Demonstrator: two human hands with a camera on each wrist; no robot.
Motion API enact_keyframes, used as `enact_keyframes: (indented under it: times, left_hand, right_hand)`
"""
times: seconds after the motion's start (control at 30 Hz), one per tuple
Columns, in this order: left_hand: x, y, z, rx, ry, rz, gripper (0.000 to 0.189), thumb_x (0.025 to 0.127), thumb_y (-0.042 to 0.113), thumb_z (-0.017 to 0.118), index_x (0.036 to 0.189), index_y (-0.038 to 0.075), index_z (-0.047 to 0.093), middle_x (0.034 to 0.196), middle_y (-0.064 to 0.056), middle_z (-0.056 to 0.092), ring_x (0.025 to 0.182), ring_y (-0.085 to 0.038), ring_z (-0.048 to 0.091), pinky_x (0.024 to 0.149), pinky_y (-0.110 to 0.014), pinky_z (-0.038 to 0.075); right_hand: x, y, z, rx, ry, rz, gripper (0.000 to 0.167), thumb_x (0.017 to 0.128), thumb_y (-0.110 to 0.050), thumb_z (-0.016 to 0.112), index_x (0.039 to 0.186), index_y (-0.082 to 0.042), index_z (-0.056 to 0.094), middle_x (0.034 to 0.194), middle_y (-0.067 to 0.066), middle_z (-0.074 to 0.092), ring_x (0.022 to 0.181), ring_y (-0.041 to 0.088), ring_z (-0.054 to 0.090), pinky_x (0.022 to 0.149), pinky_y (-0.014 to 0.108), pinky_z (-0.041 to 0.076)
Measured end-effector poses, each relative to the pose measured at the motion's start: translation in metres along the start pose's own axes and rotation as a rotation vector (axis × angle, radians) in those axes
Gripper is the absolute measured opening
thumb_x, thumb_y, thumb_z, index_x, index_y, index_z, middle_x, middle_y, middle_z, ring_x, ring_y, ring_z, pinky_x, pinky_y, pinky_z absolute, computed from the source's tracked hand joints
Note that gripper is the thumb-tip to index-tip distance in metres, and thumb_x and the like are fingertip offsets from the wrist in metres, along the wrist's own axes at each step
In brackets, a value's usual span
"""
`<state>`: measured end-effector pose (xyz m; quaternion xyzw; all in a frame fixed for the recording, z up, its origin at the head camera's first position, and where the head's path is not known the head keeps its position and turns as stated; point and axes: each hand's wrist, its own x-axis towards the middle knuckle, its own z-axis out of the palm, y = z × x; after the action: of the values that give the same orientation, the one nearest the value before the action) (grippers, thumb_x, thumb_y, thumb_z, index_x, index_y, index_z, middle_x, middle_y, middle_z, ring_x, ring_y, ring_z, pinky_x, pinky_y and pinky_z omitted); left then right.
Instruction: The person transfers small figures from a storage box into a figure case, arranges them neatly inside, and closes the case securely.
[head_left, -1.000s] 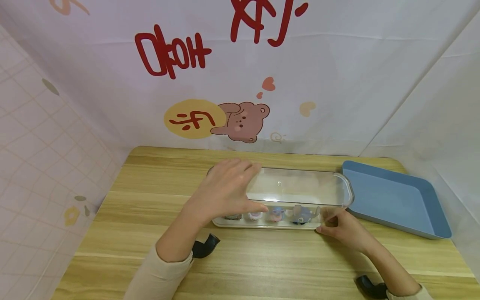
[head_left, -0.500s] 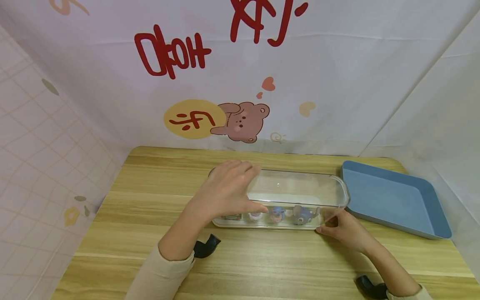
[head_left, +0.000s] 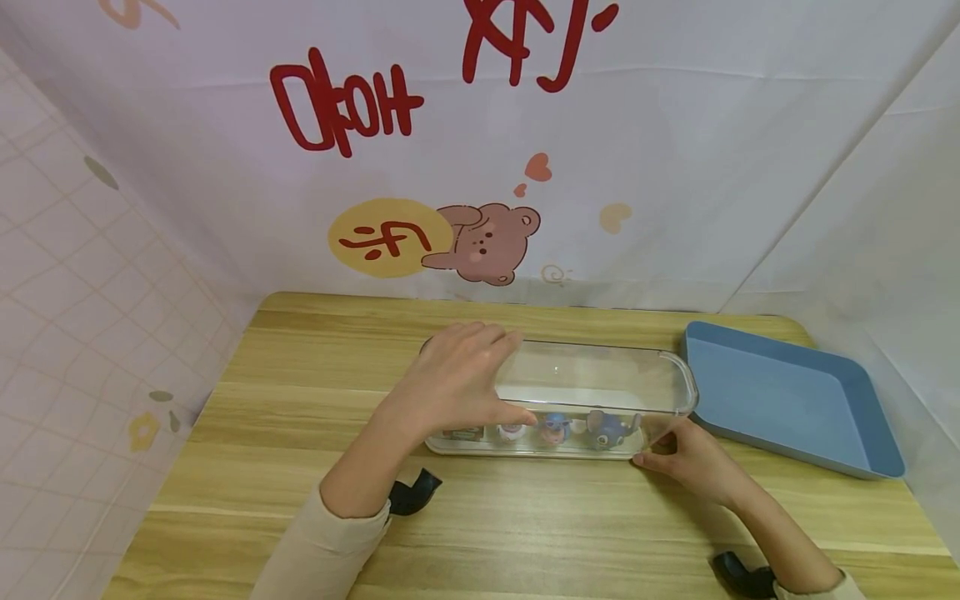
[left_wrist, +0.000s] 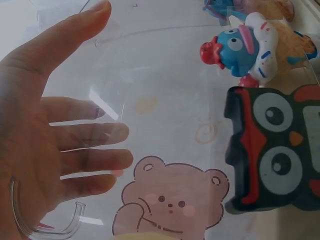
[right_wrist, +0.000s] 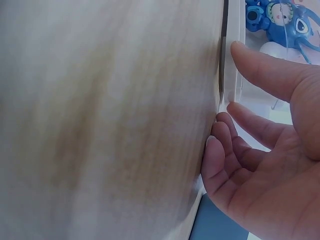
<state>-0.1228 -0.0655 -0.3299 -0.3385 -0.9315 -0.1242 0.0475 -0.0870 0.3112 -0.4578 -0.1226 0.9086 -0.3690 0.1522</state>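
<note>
A long clear cover (head_left: pixel 592 367) sits over a low white base (head_left: pixel 525 455) on the table. My left hand (head_left: pixel 450 375) grips the cover from above near its left end, thumb at the front and fingers toward the back. At the right end, my right hand (head_left: pixel 693 462) holds the base's corner between thumb and fingers. A row of small figures stands inside, among them a grey-blue elephant (head_left: pixel 606 429) and a blue figure (head_left: pixel 555 427). Through the clear plastic in the left wrist view show an owl-faced block (left_wrist: pixel 277 145) and a blue figure with red lips (left_wrist: pixel 237 50).
A shallow blue tray (head_left: pixel 780 400) lies to the right, close to the cover's end. Behind the wooden table (head_left: pixel 525 533) hangs a white cloth (head_left: pixel 675 150) with red lettering and a printed bear. Black wrist mounts (head_left: pixel 414 492) sit under both wrists.
The cover has come down slightly onto the base, its right end shifting a little left. My left hand lowered marginally with it; the right hand kept its place.
</note>
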Motion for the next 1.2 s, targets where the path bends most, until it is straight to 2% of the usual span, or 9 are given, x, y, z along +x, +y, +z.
enact_keyframes:
  times: [0.13,0.27,0.47,0.57,0.7,0.93,1.2]
  left_hand:
    - [0.0,0.0,0.002,-0.005,-0.014,-0.012,0.096,0.072,0.072,0.083,0.141,0.009,0.063,0.138,-0.007,0.066,0.129,-0.028,0.061,0.113,-0.044,0.045]
    - [0.0,-0.001,0.005,0.011,-0.021,-0.015,0.095,0.073,0.073,0.082,0.141,0.009,0.063,0.138,-0.006,0.066,0.13,-0.028,0.06,0.113,-0.044,0.046]
    - [0.0,-0.002,0.009,0.013,-0.026,-0.016,0.097,0.073,0.074,0.081,0.143,0.009,0.062,0.141,-0.007,0.065,0.132,-0.028,0.059,0.114,-0.044,0.044]
    - [-0.001,-0.003,0.01,0.009,-0.034,-0.021,0.096,0.074,0.073,0.081,0.144,0.01,0.062,0.142,-0.007,0.065,0.133,-0.029,0.058,0.115,-0.044,0.043]
    - [-0.001,-0.004,0.013,0.003,-0.034,-0.026,0.096,0.073,0.072,0.082,0.143,0.01,0.062,0.141,-0.006,0.065,0.132,-0.029,0.059,0.115,-0.044,0.043]
    - [-0.002,-0.006,0.017,-0.01,-0.02,-0.011,0.095,0.073,0.071,0.084,0.142,0.009,0.063,0.138,-0.007,0.067,0.13,-0.029,0.061,0.113,-0.043,0.045]
    - [-0.003,-0.008,0.022,-0.018,-0.015,-0.015,0.096,0.073,0.071,0.084,0.143,0.009,0.062,0.14,-0.007,0.065,0.131,-0.028,0.06,0.114,-0.043,0.044]
  right_hand:
    - [0.0,0.0,-0.001,-0.005,-0.005,0.025,0.022,0.09,-0.024,0.084,0.086,-0.012,0.065,0.071,-0.005,0.047,0.063,0.007,0.041,0.058,0.025,0.037]
    - [0.001,0.0,-0.001,-0.018,-0.013,0.052,0.035,0.09,-0.026,0.084,0.07,-0.013,0.058,0.063,-0.007,0.029,0.056,0.006,0.025,0.053,0.025,0.027]
    - [0.0,0.0,-0.002,-0.04,-0.01,0.076,0.045,0.09,-0.027,0.084,0.063,-0.015,0.051,0.061,-0.008,0.025,0.054,0.006,0.02,0.051,0.025,0.025]
    - [0.0,0.0,-0.001,-0.033,-0.01,0.084,0.047,0.09,-0.027,0.084,0.063,-0.015,0.048,0.061,-0.009,0.025,0.054,0.006,0.021,0.051,0.024,0.025]
    - [0.0,-0.001,-0.001,-0.025,-0.002,0.081,0.041,0.089,-0.028,0.085,0.069,-0.011,0.054,0.065,-0.006,0.03,0.057,0.007,0.027,0.053,0.027,0.027]
    - [-0.002,-0.003,0.0,-0.071,0.023,0.111,0.033,0.087,-0.03,0.087,0.086,-0.007,0.063,0.085,0.005,0.05,0.075,0.018,0.045,0.061,0.029,0.037]
    - [-0.002,-0.002,-0.001,-0.084,0.035,0.114,0.037,0.087,-0.03,0.087,0.092,-0.003,0.062,0.09,0.007,0.051,0.08,0.02,0.045,0.066,0.029,0.039]
